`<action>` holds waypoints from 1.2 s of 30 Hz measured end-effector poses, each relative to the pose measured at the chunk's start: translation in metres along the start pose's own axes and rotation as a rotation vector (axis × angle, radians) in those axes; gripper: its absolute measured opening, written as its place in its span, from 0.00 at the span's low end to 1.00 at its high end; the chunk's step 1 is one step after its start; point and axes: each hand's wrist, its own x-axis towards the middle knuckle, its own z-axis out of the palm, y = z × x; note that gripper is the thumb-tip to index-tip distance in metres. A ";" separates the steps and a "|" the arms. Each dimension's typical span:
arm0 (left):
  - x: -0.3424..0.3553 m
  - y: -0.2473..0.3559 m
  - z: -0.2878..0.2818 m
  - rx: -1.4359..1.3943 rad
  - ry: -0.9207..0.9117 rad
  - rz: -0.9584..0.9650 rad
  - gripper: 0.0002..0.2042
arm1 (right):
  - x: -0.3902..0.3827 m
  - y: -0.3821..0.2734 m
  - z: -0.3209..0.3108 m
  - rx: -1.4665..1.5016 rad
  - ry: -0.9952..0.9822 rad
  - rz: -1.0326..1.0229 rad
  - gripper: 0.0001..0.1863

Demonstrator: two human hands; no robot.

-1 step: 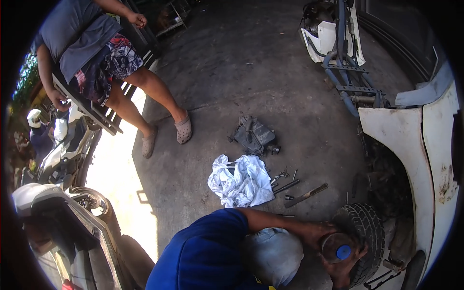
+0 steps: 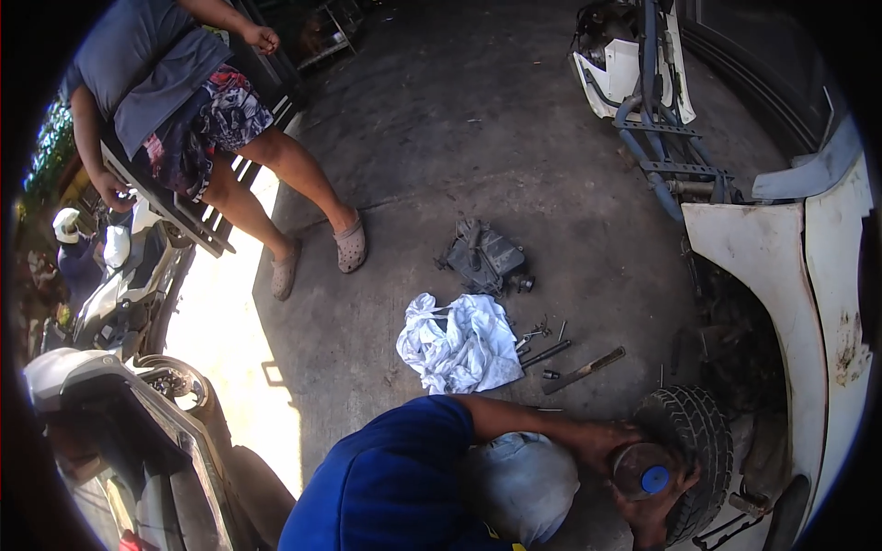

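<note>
Beside a black tyre [image 2: 684,432] at the lower right, both hands close round a round, brownish, see-through container with a blue cap [image 2: 655,479], seen from above. My left hand [image 2: 611,447] grips its upper left side, the bare forearm reaching across from a blue sleeve [image 2: 395,468]. My right hand [image 2: 669,496] wraps round its lower right side, close to the tread. The container's lower part is hidden. Between the arms shows a rounded pale grey cloth-covered shape [image 2: 524,487]. What lies beneath my hands is not visible.
A crumpled white cloth [image 2: 459,344] lies on the concrete beside several hand tools [image 2: 583,370]. Behind it sits a dark, boxy vehicle part [image 2: 484,257]. White body panels [image 2: 753,243] stand on the right. A person [image 2: 266,156] in clogs is at the upper left, near parked motorcycles [image 2: 110,413].
</note>
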 end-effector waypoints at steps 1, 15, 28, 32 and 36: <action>0.001 0.000 0.001 -0.006 0.018 0.016 0.52 | -0.001 0.000 0.000 0.005 0.014 0.005 0.47; 0.004 0.008 0.012 0.035 -0.189 -0.213 0.53 | -0.058 0.022 -0.016 -0.139 -0.002 0.186 0.63; 0.002 0.016 0.003 0.077 -0.338 -0.449 0.49 | -0.067 0.025 -0.014 0.133 0.122 0.341 0.65; -0.004 0.007 -0.001 0.114 -0.310 -0.452 0.46 | -0.061 0.023 -0.015 -0.011 0.161 0.206 0.62; -0.006 0.002 -0.006 0.164 -0.273 -0.393 0.43 | -0.043 0.022 -0.013 0.025 0.134 0.166 0.61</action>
